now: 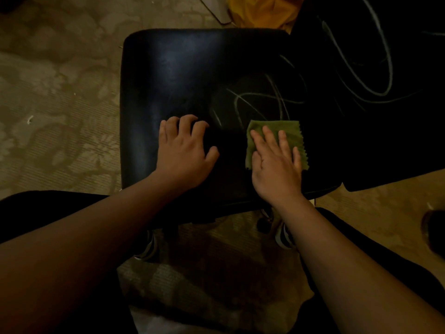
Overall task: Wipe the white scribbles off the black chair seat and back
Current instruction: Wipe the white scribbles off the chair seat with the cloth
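On the near half of the black, smooth-surfaced chair seat, both of the person's hands rested flat. The right hand lay palm-down on a small green square cloth with pinked, zigzag edges, its fingers spread moderately and extended, pressing the fabric against the seat rather than pinching it. The left hand sat just beside it to the left, apart from the cloth, fingers curled with the tips bearing on the bare seat and holding nothing; it appeared to be steadying the chair.

The white scribbles on the seat looped just beyond the cloth's far edge, with one short stroke between the two hands. The left part of the seat showed only a dull sheen and no marks. On the black chair back, to the right, further long white looping lines stood untouched.

By these signs the seat-wiping step was in hand and far from finished. The next move would seemingly call for pushing the cloth forward over the loops with firm downward pressure, the flat palm keeping the small cloth from slipping out, while the left hand braced against the push. The back would remain for afterwards.
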Motion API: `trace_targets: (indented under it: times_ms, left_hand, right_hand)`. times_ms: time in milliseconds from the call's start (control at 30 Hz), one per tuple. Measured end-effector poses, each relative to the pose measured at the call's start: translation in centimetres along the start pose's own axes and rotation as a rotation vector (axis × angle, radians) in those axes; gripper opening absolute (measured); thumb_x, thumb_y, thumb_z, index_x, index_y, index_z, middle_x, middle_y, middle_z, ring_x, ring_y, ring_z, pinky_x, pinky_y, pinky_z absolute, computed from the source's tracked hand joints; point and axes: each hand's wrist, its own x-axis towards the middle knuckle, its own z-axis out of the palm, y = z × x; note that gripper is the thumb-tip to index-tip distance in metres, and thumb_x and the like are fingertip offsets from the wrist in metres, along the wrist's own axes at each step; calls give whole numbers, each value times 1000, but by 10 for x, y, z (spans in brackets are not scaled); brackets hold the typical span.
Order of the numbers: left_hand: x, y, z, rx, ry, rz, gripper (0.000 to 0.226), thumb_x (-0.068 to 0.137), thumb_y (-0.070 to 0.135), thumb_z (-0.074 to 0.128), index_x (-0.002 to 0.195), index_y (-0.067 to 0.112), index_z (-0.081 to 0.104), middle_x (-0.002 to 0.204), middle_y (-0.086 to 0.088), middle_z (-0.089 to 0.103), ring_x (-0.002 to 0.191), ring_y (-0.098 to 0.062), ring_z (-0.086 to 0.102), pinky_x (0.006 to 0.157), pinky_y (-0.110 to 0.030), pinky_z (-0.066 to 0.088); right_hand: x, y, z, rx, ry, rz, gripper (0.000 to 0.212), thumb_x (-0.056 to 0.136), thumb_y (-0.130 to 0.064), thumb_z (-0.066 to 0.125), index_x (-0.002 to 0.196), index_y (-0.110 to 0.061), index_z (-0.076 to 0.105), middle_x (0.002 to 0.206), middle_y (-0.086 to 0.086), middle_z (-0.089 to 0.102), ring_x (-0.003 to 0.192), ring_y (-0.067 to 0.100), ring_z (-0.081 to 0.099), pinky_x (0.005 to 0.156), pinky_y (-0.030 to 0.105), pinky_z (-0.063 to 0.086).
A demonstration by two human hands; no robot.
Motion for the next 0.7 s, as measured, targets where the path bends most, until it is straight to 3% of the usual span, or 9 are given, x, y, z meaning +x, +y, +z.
trace_targets:
  times_ms: [133,267,400,500,700]
  left_hand:
    - [5,0,0,0,-8,-11,60,91,57,44,141,24,46,148,-5,40,140,-36,29,119,-58,23]
    - [5,-1,0,-29,12,-1,56,91,51,42,138,21,50,146,-7,43,137,-38,33,118,-60,23]
    - [7,-5,2,-64,3,-12,58,96,45,45,148,20,41,162,-9,30,150,-37,18,124,-58,10]
    - [9,-8,2,-66,-19,-14,63,97,46,44,154,22,34,168,-6,22,155,-34,9,126,-54,2]
    - [15,-12,-3,-91,-33,-27,62,95,46,45,152,26,36,166,-2,24,155,-30,7,126,-51,-2]
  right_hand:
    - [-1,-15,4,-43,-19,-46,55,106,-35,25,160,-40,13,170,-11,4,156,21,-8,124,56,1]
    - [0,-29,4,-61,-84,-246,54,106,-34,27,159,-41,15,169,-14,4,156,17,-7,124,54,0]
    - [11,-34,-1,-41,-107,-338,52,107,-34,27,157,-44,20,168,-18,8,156,12,-5,125,52,1]
    - [24,-29,-1,-29,-73,-283,52,107,-35,26,157,-45,19,169,-17,7,156,12,-4,125,51,2]
    - [54,-31,0,-30,0,-1,55,107,-35,28,159,-41,14,170,-11,4,156,18,-4,124,54,3]
